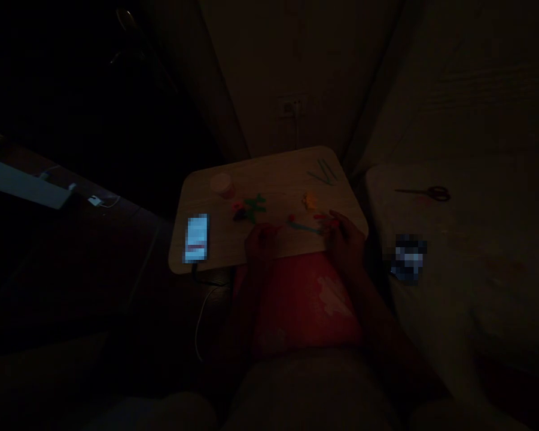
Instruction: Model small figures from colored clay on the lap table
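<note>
The light is very dim. My left hand point(260, 240) rests at the near edge of a small wooden table point(278, 173), its fingers curled in; what they hold, if anything, is too dark to make out. My right hand point(347, 239) bends over the table's near right side, fingers closed about a small red piece point(335, 223). Between the hands lies a thin blue-green strip point(303, 227) with a small red bit point(291, 218) at its left end. Beyond them are a yellow-orange piece point(309, 200) and green shapes point(255, 206) beside a dark lump point(239, 214).
A lit phone point(196, 238) lies at the table's left, below a pale round tub point(222, 184). Thin greenish strips point(323, 172) lie at the far right corner. Scissors point(435, 193) rest on a pale surface to the right. A white cable point(199, 323) hangs below the table.
</note>
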Demonstrator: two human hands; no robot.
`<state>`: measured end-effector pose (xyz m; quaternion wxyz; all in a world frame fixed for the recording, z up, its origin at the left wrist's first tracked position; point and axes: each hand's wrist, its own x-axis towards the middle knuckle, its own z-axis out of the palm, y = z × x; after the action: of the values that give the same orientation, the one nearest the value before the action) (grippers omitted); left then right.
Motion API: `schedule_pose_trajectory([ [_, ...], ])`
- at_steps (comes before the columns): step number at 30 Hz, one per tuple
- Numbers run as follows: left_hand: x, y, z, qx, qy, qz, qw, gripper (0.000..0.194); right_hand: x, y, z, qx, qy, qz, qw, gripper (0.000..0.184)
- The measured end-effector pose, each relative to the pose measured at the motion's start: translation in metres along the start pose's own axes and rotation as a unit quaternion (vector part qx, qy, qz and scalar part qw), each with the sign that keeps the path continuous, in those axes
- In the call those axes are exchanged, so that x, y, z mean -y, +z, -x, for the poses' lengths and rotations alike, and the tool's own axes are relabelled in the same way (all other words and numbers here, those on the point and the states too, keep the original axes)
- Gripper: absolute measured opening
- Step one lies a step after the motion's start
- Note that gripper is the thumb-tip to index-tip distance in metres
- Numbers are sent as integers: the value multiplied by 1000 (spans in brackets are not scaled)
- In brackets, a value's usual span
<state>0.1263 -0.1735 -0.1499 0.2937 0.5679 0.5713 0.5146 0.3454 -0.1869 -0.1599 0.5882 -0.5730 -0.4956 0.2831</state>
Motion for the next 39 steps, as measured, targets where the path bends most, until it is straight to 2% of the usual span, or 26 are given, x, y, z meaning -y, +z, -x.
schedule_pose_trajectory([
  [4, -1, 0, 0, 7, -3, -10, 1000, 15, 4, -1, 2, 25, 22, 21, 999, 29],
  [7, -3, -1, 1, 17, 2, -13, 1000, 17, 3, -4, 4, 28, 2, 62, 998, 34],
  [9, -4, -1, 1, 18, 3, -12, 1000, 17, 2, -5, 4, 9, -9, 78, 997, 44],
  [12, -3, -1, 2, 22, 5, -13, 1000, 15, 2, -6, 4, -26, 12, 86, 996, 51],
  [17, 0, -1, 1, 30, 13, -10, 999, 14, 2, -8, 2, 13, -22, 91, 996, 31],
  [23, -1, -1, 2, 35, 11, -16, 999, 15, -5, -5, 0, 7, -24, 37, 999, 41],
  [28, -2, 0, 1, 34, 15, -5, 999, 15, 1, -3, 1, 44, 28, 7, 999, 35],
  [33, -1, 0, 1, 32, 13, -2, 999, 16, -2, -6, 5, 2, 72, 44, 996, 25],
  [36, -2, -1, 2, 34, 6, -3, 999, 18, -3, -9, 5, -8, 43, 110, 993, 28],
  [39, -3, -1, 2, 34, 5, 0, 999, 18, -4, -10, 2, -11, -2, 132, 991, 34],
])
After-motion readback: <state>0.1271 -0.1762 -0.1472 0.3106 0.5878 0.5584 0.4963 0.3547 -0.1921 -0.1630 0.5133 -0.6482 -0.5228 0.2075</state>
